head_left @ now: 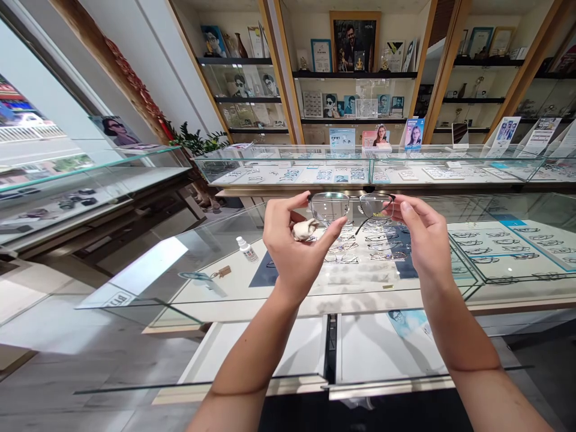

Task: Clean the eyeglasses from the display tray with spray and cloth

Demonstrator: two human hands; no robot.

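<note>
Above a glass desk, we are holding up glasses, our left hand gripping the left end and clasping a crumpled cloth, our right hand pinching the right end between thumb and fingers. Below, rows of frames are lying inside the desk, while a white bottle is standing farther left.

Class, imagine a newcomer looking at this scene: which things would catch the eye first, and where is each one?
Probably the pair of glasses first, held up near the middle between the left hand and right hand. Next might come the crumpled pale cloth in the left hand, and the white bottle on the glass counter, left of that hand. Beyond, a large framed poster stands high on the back shelves.
</note>
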